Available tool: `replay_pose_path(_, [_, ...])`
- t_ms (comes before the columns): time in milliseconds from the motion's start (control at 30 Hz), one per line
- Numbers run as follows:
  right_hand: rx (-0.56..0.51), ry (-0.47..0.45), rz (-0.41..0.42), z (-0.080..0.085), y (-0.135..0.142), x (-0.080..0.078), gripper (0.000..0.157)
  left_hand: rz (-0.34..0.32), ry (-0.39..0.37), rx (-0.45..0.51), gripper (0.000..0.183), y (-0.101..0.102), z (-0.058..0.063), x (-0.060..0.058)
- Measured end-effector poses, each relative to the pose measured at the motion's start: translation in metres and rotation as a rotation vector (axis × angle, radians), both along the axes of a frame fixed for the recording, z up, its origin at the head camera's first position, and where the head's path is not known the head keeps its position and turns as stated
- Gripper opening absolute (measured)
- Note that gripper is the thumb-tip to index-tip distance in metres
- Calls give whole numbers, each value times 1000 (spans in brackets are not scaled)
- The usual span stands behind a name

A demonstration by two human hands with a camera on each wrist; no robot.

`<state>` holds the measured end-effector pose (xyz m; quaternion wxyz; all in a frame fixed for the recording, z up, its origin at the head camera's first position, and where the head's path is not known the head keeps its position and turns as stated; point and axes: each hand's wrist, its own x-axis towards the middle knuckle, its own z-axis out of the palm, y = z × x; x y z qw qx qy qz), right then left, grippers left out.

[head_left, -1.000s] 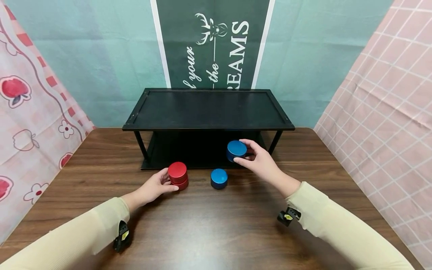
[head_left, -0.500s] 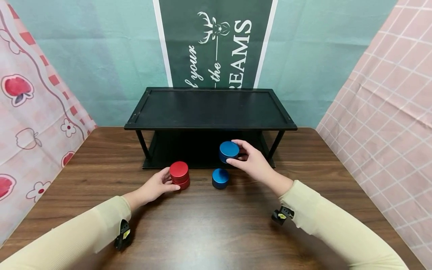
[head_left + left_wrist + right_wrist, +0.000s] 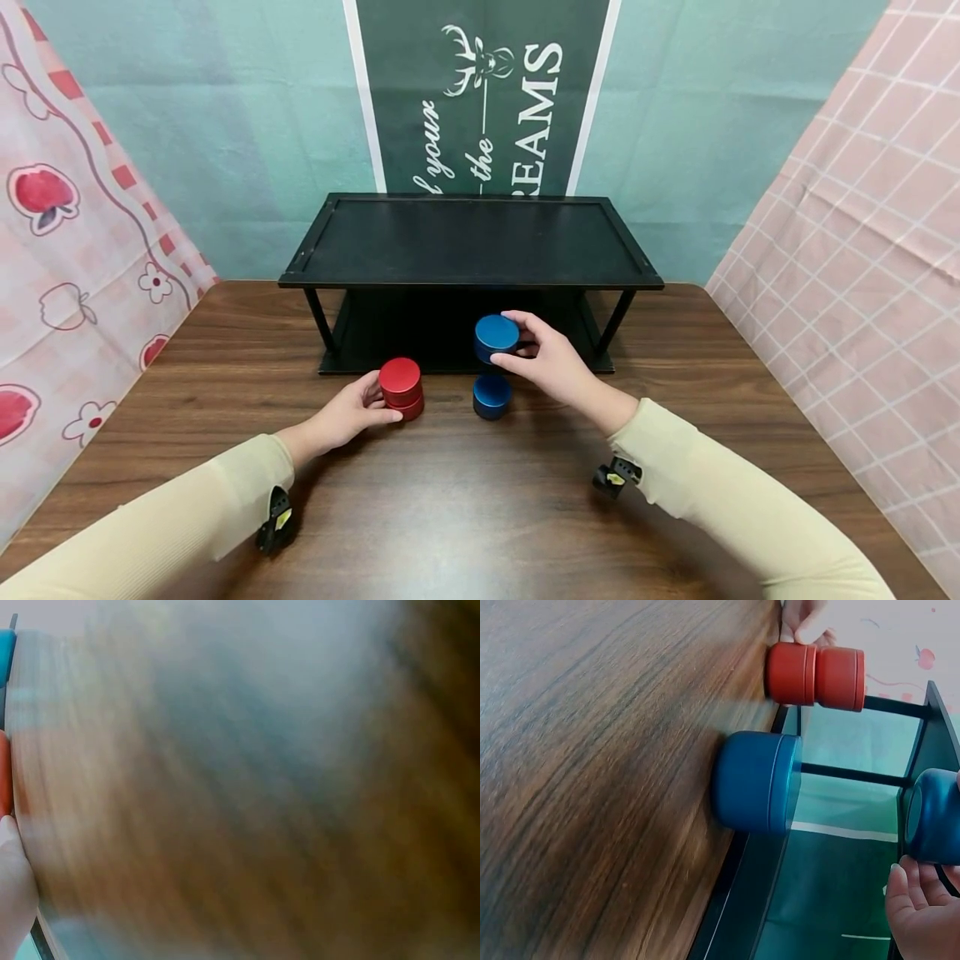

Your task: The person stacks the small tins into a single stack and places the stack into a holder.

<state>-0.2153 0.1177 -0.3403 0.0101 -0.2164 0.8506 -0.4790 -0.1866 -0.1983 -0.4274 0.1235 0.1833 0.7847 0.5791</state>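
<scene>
Pinches raised blue tin (image 3: 495, 334) with right hand (image 3: 553, 360); clasps 2 red tins (image 3: 401, 387) with left hand (image 3: 347, 413), as far as visible. Probably light, stiff, slick: best held mid-wall.

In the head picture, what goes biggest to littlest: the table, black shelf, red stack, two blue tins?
1. Table
2. Black shelf
3. Red stack
4. Held blue tin, standing blue tin: unsure; the held one looks wider but may be nearer the camera.

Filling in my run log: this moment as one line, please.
left grip holds red stack | right grip holds raised blue canister | lower blue canister stands on table
</scene>
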Motion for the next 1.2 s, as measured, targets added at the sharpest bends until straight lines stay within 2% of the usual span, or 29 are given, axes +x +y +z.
replay_pose_path(567, [39,37,54,-1,-19,2,57,0,14,-14,61,1,1,0])
replay_pose_path(833, [47,37,71,-8,-28,-1,57,-6,2,2,62,1,2,0])
replay_pose_path(1067, [53,27,84,-9,-37,-1,57,-32,84,-17,63,-1,-1,0])
replay_pose_path(1200, [50,25,103,-11,-42,-2,57,-23,57,-14,63,0,-1,0])
